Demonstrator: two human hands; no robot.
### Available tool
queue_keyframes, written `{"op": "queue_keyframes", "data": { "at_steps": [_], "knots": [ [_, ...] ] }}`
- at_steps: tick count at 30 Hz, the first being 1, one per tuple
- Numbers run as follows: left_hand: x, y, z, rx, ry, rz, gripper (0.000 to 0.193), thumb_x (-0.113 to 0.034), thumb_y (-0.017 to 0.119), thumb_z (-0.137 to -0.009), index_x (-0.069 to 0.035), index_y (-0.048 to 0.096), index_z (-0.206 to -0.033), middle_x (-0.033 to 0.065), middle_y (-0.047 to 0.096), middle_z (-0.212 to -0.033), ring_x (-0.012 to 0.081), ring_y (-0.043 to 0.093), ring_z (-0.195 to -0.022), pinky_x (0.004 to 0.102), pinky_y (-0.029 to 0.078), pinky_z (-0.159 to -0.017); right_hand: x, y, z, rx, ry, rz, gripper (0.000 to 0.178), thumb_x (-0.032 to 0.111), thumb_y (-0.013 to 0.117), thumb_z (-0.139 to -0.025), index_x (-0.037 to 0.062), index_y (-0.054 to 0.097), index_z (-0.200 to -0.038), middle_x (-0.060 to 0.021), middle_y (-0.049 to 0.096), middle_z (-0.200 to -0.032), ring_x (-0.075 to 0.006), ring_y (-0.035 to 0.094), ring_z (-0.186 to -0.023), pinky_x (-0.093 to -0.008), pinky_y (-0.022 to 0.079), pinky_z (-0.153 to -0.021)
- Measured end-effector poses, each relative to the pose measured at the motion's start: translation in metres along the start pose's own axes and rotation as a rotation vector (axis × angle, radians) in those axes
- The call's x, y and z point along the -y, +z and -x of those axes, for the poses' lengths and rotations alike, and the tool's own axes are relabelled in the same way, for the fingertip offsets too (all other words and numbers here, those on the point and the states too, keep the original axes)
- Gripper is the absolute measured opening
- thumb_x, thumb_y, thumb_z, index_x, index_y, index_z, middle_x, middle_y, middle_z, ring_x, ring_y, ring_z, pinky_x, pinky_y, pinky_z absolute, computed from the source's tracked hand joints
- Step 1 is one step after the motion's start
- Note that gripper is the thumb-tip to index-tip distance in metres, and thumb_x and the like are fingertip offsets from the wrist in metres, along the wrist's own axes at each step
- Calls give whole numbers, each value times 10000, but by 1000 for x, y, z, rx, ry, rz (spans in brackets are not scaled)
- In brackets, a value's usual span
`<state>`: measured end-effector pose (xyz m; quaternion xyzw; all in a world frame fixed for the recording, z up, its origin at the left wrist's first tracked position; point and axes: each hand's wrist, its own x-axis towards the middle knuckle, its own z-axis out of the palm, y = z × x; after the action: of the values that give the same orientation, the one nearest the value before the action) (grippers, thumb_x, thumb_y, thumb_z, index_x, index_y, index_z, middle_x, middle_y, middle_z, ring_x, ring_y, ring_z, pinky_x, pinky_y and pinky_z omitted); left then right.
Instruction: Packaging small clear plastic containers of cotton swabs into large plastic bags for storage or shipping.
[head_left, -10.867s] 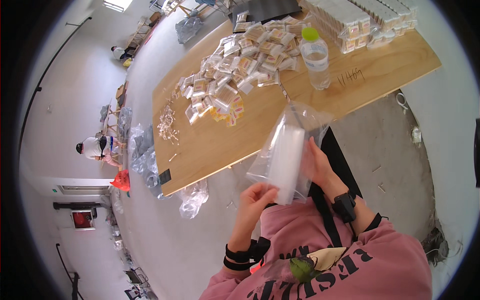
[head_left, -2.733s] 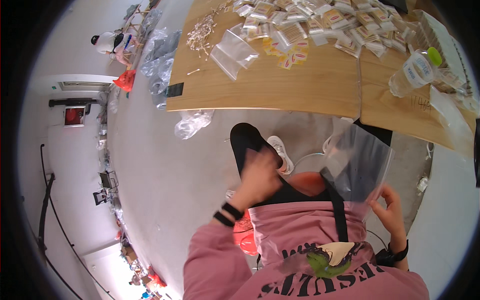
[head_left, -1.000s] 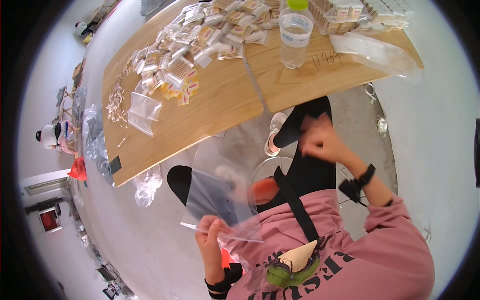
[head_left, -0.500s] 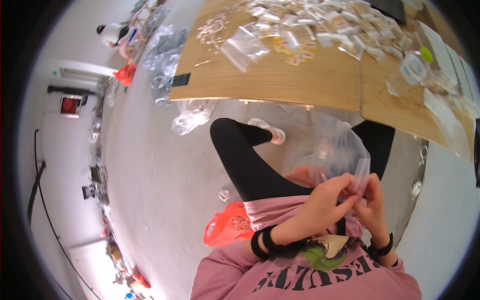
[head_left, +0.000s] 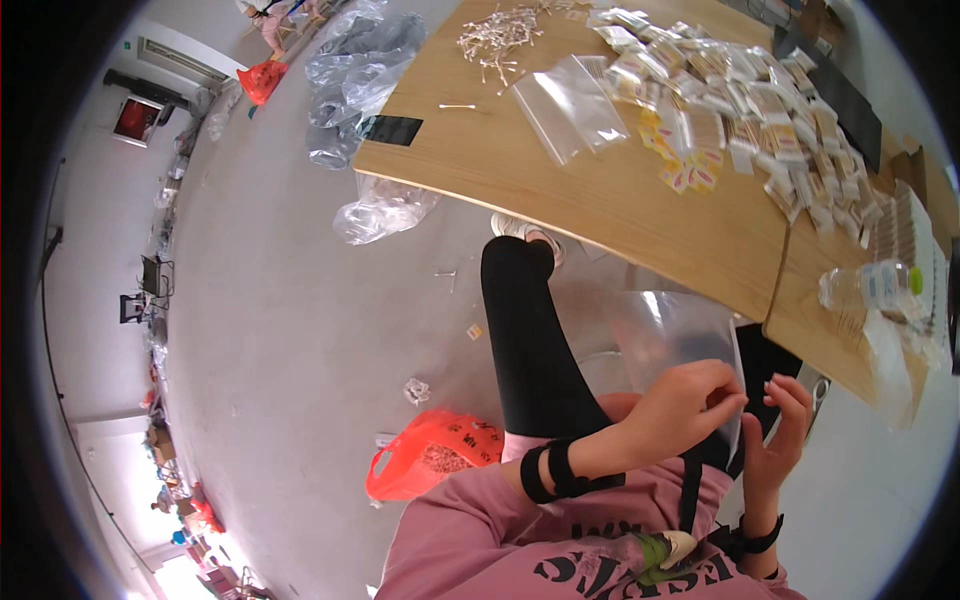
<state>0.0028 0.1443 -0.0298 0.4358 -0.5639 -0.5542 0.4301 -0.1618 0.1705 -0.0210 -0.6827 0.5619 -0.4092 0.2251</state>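
Left hand's grip [head_left: 690, 402] is pinched on a clear bag [head_left: 662, 338]; the right hand [head_left: 776, 432], just beside, has its fingers apart. Ahead, the wooden tabletop [head_left: 640, 222] carries heaped cotton-swab packets [head_left: 740, 105]; the bag hangs above the lap; a bottle [head_left: 868, 288] and one loose swab [head_left: 457, 106] lie beyond.

At upper left, the frame's edge cuts off a person [head_left: 270, 27]. Right of centre, the left hand [head_left: 692, 402] covers the lower part of a clear bag [head_left: 672, 335]. At lower left, the crowded objects [head_left: 206, 514] are too small to tell.
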Motion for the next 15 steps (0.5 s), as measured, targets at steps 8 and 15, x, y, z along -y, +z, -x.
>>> {"op": "queue_keyframes", "data": {
  "at_steps": [8,15],
  "knots": [
    [25,-10,-69,181,233,334,168,-123,657,-779,14,567,-746,116,568,-637,192,543,-566,283,415,-527,-11,-7,-44,153,222,-131,118,25,626,-803,-36,606,-903,-83,582,-902,-183,542,-878,-274,408,-786],
    [63,-24,-89,279,339,309,181,-145,671,-729,15,586,-727,138,581,-636,249,555,-568,334,426,-541,-7,6,-62,280,348,-16,141,56,535,-885,-55,619,-902,-78,607,-900,-130,543,-840,-231,402,-743]
  ]
}}
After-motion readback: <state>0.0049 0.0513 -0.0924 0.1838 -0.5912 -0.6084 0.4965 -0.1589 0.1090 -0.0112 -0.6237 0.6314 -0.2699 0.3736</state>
